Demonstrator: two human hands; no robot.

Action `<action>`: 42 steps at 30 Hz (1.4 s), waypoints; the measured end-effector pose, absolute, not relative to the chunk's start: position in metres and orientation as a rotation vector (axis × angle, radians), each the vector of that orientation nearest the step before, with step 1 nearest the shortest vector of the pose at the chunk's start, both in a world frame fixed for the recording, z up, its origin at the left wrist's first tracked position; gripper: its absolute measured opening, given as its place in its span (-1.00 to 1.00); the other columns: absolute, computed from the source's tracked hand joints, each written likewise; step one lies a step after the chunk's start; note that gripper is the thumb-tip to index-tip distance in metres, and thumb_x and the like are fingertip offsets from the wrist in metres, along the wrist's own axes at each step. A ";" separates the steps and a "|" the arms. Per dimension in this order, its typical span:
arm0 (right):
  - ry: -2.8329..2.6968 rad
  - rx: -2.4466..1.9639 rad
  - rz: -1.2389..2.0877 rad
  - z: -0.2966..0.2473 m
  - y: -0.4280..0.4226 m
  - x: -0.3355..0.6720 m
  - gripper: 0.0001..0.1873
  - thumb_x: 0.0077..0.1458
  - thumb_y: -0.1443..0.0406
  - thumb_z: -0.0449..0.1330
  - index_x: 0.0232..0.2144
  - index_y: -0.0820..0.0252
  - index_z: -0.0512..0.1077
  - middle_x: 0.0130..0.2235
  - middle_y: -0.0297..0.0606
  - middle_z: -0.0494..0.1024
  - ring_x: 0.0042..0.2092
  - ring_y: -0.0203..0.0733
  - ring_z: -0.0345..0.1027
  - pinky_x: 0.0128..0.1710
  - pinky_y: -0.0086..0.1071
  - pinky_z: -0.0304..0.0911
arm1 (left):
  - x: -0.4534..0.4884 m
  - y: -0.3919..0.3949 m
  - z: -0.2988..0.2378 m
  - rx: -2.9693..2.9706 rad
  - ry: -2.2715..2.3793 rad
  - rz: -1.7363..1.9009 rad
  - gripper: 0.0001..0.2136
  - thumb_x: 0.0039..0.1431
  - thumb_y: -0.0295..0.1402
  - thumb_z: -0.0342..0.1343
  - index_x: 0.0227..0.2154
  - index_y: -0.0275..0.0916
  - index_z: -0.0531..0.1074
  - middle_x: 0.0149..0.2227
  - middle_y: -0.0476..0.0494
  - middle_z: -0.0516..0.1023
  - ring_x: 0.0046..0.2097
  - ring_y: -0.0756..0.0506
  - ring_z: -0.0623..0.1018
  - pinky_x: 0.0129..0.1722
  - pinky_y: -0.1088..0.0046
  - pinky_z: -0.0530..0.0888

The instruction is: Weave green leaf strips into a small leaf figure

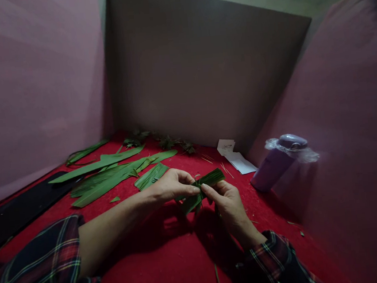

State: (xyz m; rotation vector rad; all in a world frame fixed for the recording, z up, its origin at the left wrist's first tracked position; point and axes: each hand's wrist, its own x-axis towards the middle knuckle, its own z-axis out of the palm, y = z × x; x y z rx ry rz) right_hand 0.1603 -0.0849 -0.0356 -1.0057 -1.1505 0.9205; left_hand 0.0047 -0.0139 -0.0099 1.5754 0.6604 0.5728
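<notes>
Pinching one flat, ribbed green leaf strip [209,178], both grips: left hand [171,186], right hand [226,201].

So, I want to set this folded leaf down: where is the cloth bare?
Bare red cloth lies between the forearms, below the folded leaf, and between the right hand and the purple bottle. Crowded: loose leaves behind the left hand, scraps along the back wall.

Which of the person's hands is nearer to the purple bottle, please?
The right hand. It pinches the folded leaf just left of the purple bottle in the picture. The left hand grips the same leaf from its other side, farther from the bottle.
</notes>
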 end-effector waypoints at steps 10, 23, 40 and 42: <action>-1.178 -1.086 0.850 -0.038 -0.085 0.159 -0.84 -0.09 0.23 0.28 -0.50 0.24 0.48 -0.51 -0.35 0.52 -0.48 -0.32 0.31 -0.47 -0.46 0.20 | 0.005 -0.018 -0.006 1.571 0.709 0.565 -0.83 -0.18 -0.32 0.21 -0.60 -0.33 0.40 -0.67 0.07 0.33 -0.61 0.10 0.26 -0.58 0.57 0.17; -1.240 -1.114 0.711 -0.037 -0.088 0.157 -0.79 0.03 0.20 0.18 -0.49 0.23 0.45 -0.49 -0.34 0.49 -0.43 -0.28 0.32 -0.42 -0.42 0.25 | 0.005 -0.017 -0.004 1.636 0.784 0.574 -0.80 -0.22 -0.28 0.19 -0.63 -0.32 0.36 -0.70 0.10 0.27 -0.63 0.10 0.20 -0.60 0.56 0.12; -1.373 -1.206 0.539 -0.044 -0.091 0.160 -0.79 0.11 0.21 0.11 -0.44 0.23 0.41 -0.46 -0.33 0.45 -0.42 -0.30 0.27 -0.44 -0.45 0.21 | 0.005 -0.017 -0.004 1.627 0.776 0.561 -0.84 -0.24 -0.34 0.20 -0.62 -0.32 0.37 -0.68 0.08 0.33 -0.63 0.09 0.27 -0.61 0.58 0.17; -1.387 -1.225 0.514 -0.044 -0.091 0.160 -0.78 0.11 0.20 0.10 -0.44 0.23 0.41 -0.47 -0.33 0.44 -0.43 -0.30 0.26 -0.45 -0.44 0.20 | 0.005 -0.017 -0.003 1.636 0.772 0.562 -0.84 -0.23 -0.34 0.19 -0.62 -0.32 0.36 -0.69 0.08 0.32 -0.63 0.09 0.27 -0.62 0.58 0.16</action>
